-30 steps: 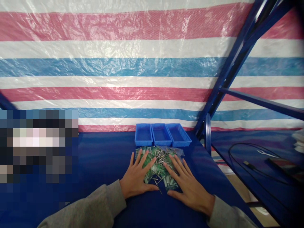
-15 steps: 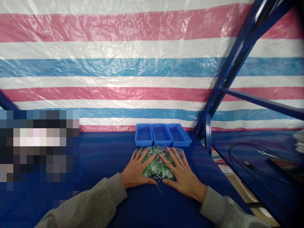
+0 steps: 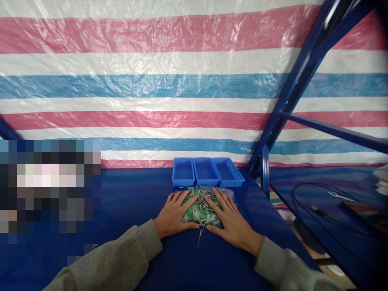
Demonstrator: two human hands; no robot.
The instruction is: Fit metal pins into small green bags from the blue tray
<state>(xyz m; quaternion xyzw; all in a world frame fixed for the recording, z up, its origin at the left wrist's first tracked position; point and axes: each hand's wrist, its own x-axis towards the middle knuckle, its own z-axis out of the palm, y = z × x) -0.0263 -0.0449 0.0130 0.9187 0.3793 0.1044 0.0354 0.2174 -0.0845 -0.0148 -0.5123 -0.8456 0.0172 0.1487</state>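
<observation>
A green-and-clear plastic bag [image 3: 191, 212] lies on the blue table, with a heap of thin silvery metal pins [image 3: 205, 199] along its middle. They resemble blind rivets. My left hand [image 3: 173, 215] rests over the bag's left side, fingers spread and slightly bent. Across from it, my right hand [image 3: 232, 220] covers the right side with fingers stretched out. Between my thumbs, a loose pin [image 3: 199, 239] pokes toward me past the bag's near edge. Parts of the bag are hidden under both palms.
Three blue trays [image 3: 206, 171] stand side by side just behind the bag. A blue metal frame [image 3: 291, 97] rises at the right. Beyond it a second table holds a black cable [image 3: 318, 210]. A striped sheet [image 3: 151, 85] hangs behind. The left side is pixelated.
Both hands have drawn slightly inward, with the left fingers more bent. The pin at the near edge has swung from pointing right to pointing slightly left.
</observation>
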